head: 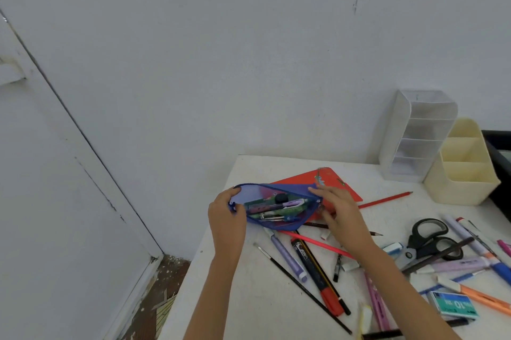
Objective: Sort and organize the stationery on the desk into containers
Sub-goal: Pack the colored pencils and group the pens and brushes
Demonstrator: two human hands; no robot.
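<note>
Left hand (226,215) pinching pouch (276,193) end, right hand (337,212) gripping other end, forearms outstretched

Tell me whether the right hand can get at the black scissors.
Probably yes, once freed: the right hand pinches the blue pouch, but the scissors lie on the desk to its right, with only a dark pencil across them.

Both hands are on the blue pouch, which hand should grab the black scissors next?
Right, probably. The right hand holds the blue pouch at the end nearest the scissors, which lie to its right on the desk. The left hand grips the opposite end and could hold the pouch alone.
</note>
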